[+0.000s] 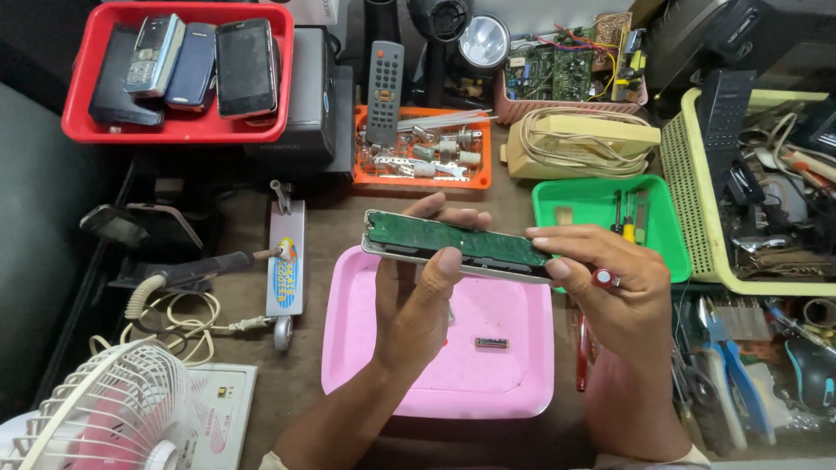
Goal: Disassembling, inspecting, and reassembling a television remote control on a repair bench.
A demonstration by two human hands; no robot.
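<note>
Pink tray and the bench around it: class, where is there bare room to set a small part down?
The pink tray is mostly bare, holding only a small battery. Bare bench also shows between the tray and the orange tray. The left hand and right hand hold an opened remote above it. The yellow basket and green tray are crowded.

Electronics repair workshop. Evidence: a red tray of old phones at the bench's far left corner, bare circuit boards in a basket along the far edge, screwdrivers in a green tray, pliers at the right edge.
</note>
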